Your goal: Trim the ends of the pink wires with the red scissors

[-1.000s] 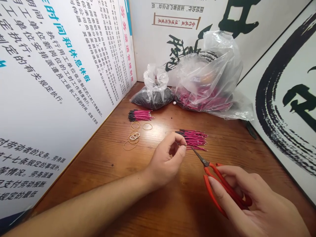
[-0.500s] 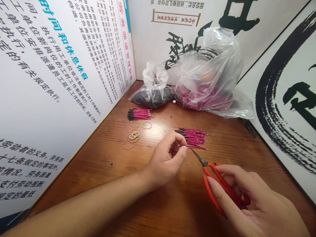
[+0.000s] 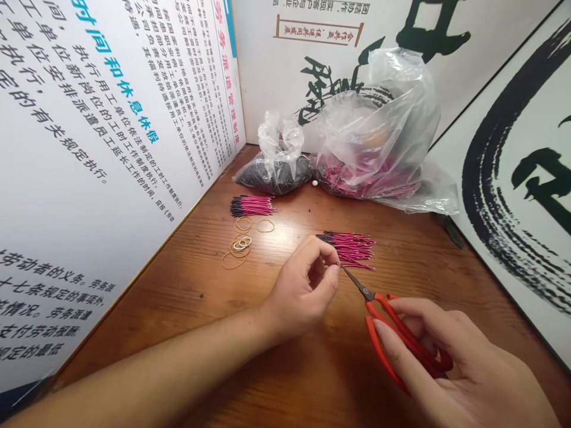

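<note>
My right hand [image 3: 464,356] is wrapped round the red handles of a pair of scissors [image 3: 379,315]. Their dark, narrow blades point up and left, and the tips meet the fingertips of my left hand [image 3: 307,279]. Thumb and forefinger of that hand are pinched together; something tiny and dark shows at their tips, too small to name. Just behind the left fingers lies a loose pile of pink wires with black ends [image 3: 350,246]. Farther back on the left, a neater pile of the same wires [image 3: 253,205] rests on the table.
Several rubber bands [image 3: 241,244] lie left of my hands on the wooden table [image 3: 187,303]. At the back stand a small clear bag of black pieces [image 3: 276,169] and a larger clear bag of pink wires [image 3: 375,160]. Printed panels [image 3: 111,178] wall in the table.
Almost nothing differs. My left fingertips and the scissor tips have shifted very slightly, with both grips kept.
</note>
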{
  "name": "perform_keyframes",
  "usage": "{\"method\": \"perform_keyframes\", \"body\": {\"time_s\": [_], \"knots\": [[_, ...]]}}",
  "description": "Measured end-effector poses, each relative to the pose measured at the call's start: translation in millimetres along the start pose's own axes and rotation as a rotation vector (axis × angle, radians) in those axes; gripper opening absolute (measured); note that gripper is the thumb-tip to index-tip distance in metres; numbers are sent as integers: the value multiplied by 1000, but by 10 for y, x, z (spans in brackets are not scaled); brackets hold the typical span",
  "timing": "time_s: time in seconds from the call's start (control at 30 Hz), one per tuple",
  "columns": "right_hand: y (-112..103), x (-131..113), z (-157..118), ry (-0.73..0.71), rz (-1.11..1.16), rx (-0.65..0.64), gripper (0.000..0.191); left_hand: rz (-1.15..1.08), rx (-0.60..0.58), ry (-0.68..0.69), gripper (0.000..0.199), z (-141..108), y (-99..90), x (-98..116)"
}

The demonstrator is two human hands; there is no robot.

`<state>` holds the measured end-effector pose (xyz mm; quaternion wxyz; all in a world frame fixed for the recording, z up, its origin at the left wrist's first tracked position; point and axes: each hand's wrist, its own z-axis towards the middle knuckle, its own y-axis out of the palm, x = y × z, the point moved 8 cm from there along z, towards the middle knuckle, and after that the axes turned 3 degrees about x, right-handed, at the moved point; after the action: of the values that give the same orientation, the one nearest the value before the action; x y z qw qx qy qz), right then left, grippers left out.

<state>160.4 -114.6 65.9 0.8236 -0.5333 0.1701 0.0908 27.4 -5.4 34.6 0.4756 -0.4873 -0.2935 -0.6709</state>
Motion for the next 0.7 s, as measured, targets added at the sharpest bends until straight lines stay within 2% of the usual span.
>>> {"method": "perform_keyframes", "body": {"time_s": [0.7], "knots": [[-9,33,0,26,-21,-8,31,45,7,26,7,-4,1,-12]]}}
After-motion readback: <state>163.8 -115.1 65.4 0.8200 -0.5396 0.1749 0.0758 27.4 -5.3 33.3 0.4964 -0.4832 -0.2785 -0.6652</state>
